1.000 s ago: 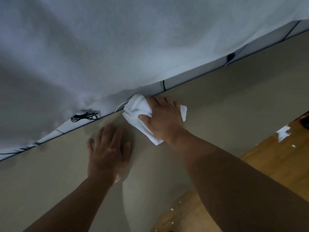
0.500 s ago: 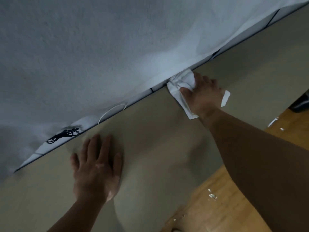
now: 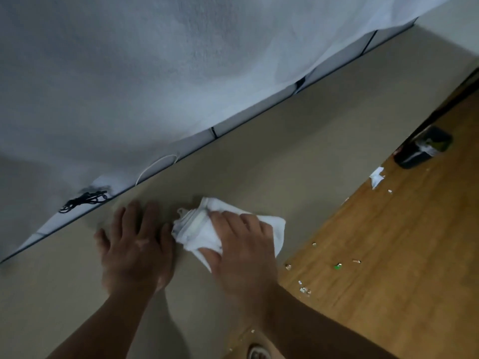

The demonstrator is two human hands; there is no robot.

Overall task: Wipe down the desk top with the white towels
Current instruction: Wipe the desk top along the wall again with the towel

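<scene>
1. The white terry towel [image 3: 193, 230], folded over several times, lies with its long axis roughly crosswise in the view. Its thick bunched end points at the left hand [image 3: 134, 246], and its flatter corner points right, toward the desk's near edge.
2. The bunched end shows stacked folds and a hemmed band, with greyish shading in the creases. A small loop sticks out of its upper left.
3. The towel sits on the matte beige desk top [image 3: 285, 151], between the back edge and the near edge.
4. The right hand [image 3: 242, 246] presses palm-down on the towel, fingers spread over it and thumb along its near side.
5. The left hand is flat on the bare desk with straight, spread fingers. It holds nothing, and its thumb is just beside the bunched end.
6. A pale grey-white draped cloth [image 3: 155, 73] hangs behind the desk, with a black coiled cable [image 3: 85, 199] at its foot.
7. The brown wooden floor [image 3: 388, 242] to the right carries small white paper scraps [image 3: 377, 177].
</scene>
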